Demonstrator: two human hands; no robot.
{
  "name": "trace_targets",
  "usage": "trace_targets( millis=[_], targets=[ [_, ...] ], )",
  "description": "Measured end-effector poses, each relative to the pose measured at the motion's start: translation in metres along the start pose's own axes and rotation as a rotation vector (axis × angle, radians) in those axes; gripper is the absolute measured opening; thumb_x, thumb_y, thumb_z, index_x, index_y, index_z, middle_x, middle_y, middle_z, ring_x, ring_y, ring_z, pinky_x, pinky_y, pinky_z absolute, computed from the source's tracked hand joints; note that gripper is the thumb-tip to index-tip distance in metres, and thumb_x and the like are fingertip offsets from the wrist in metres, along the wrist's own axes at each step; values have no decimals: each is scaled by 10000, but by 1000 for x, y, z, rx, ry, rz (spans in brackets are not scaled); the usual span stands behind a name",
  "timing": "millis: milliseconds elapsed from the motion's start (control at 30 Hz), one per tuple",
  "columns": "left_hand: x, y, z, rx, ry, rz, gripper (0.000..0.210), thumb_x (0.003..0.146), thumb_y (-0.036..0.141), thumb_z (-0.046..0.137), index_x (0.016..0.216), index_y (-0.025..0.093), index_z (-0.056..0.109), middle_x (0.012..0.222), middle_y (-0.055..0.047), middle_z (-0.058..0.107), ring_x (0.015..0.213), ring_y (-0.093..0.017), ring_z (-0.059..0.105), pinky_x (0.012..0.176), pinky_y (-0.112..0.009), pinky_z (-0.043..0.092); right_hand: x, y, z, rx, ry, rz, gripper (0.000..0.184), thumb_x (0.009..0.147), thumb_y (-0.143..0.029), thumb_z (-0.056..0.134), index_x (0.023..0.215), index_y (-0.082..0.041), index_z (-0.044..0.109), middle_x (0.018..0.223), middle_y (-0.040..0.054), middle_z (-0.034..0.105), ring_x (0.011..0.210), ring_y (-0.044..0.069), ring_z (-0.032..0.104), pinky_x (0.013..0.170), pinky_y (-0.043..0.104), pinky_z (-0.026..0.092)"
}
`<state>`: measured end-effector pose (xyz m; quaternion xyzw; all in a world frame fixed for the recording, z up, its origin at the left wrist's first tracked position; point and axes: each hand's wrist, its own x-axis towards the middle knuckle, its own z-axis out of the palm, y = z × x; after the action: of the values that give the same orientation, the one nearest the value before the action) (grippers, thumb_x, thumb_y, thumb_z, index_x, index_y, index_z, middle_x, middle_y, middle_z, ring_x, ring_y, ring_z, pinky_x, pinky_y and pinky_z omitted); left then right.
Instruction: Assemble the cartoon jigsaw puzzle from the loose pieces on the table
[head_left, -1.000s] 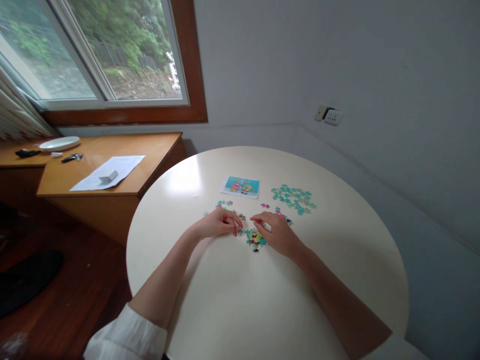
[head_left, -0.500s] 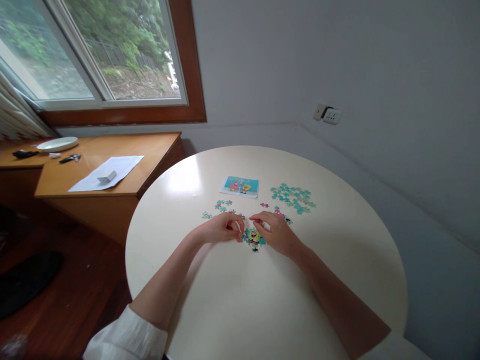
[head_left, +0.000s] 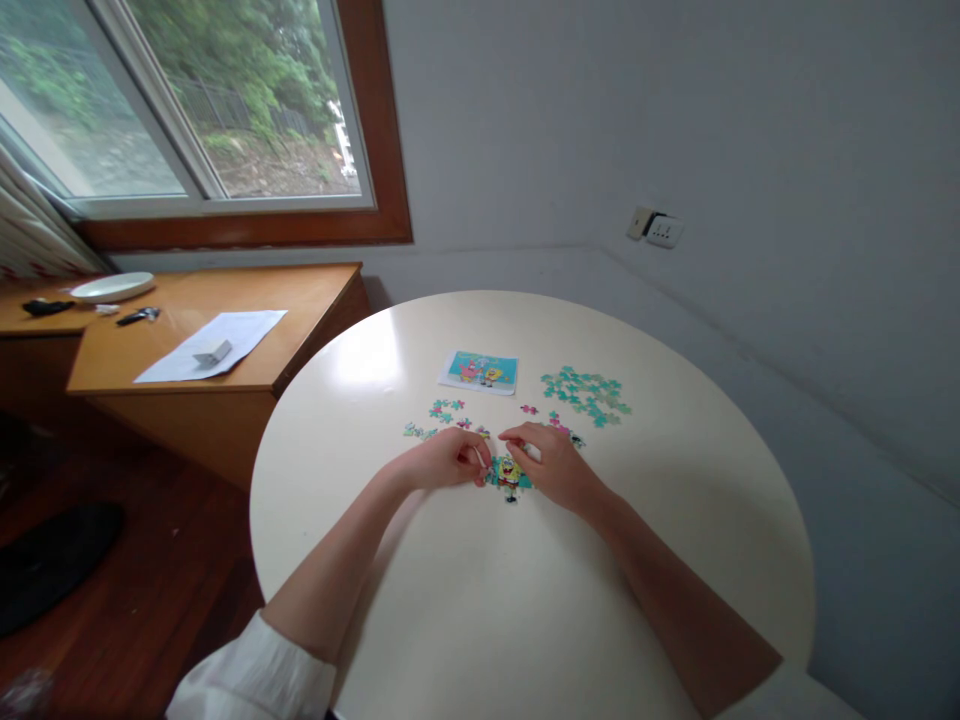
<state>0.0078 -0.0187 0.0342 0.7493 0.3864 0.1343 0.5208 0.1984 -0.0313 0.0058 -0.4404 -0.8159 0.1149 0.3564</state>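
Observation:
A partly joined jigsaw puzzle [head_left: 510, 472] with a yellow cartoon figure lies on the round white table [head_left: 480, 610]. At its left edge, my left hand [head_left: 454, 458] has thumb and fingers pinched on a small puzzle piece, mostly hidden by the fingertips. My right hand [head_left: 551, 462] rests over the puzzle's right side, its index finger stretched out and the thumb apart, with no piece visible between them. Loose pink and dark pieces [head_left: 559, 425] lie just beyond my right hand. More loose pieces [head_left: 447, 409] are scattered past my left hand.
A picture card [head_left: 481, 372] with cartoon figures lies beyond my hands. Several teal pieces [head_left: 585, 393] are heaped at the right. A wooden desk [head_left: 322, 310] at the left bears paper [head_left: 240, 335], a small white box [head_left: 213, 352] and a white plate [head_left: 112, 288].
My left hand has shifted very slightly at the puzzle's left edge, uncovering a little more of the loose pieces behind it. My right hand stays nearly still.

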Motion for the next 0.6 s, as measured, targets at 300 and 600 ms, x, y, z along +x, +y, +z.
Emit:
trace_targets(
  millis=[300, 600],
  targets=[
    [1, -1, 1, 81, 19, -2, 156, 608, 88, 457, 727, 149, 537, 593, 1, 623, 578, -104, 565, 526, -178, 385, 0, -2, -1, 4, -9, 4, 161, 779, -127, 477, 835, -172, 621, 780, 52, 663, 727, 157, 606, 695, 289, 457],
    [1, -4, 3, 168, 25, -22, 174, 605, 135, 454, 748, 154, 550, 611, 1, 619, 574, -113, 547, 508, -190, 371, -1, -1, 0, 15, -11, 7, 155, 774, -126, 487, 831, -179, 621, 781, 47, 665, 725, 158, 605, 688, 285, 457]
  ],
)
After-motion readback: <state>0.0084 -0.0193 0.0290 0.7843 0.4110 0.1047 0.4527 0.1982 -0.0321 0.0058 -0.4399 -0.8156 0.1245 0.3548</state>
